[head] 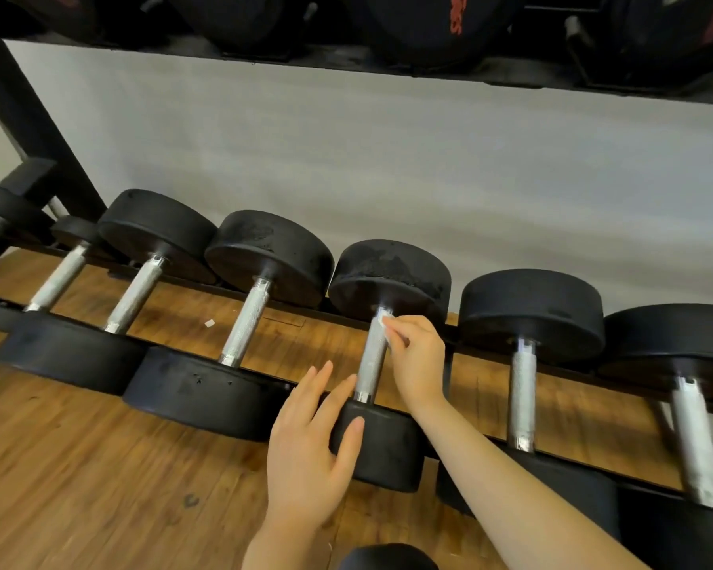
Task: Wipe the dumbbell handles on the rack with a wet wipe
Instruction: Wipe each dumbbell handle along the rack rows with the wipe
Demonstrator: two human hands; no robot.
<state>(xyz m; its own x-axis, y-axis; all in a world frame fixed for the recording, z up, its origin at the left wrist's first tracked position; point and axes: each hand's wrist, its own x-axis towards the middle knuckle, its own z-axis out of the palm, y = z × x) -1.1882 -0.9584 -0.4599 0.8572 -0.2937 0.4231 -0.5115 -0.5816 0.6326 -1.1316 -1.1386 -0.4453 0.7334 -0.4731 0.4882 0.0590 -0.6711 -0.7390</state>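
Several black dumbbells with knurled silver handles lie side by side on the low black rack. My right hand pinches a small white wet wipe against the far end of the middle dumbbell's handle, close to its far head. My left hand rests flat with fingers spread on the left side of that dumbbell's near head. Most of the wipe is hidden under my fingers.
Neighbouring handles stand to the left and right. An upper shelf holds more dark dumbbells. A small white scrap lies on the wooden floor under the rack. A grey wall is behind.
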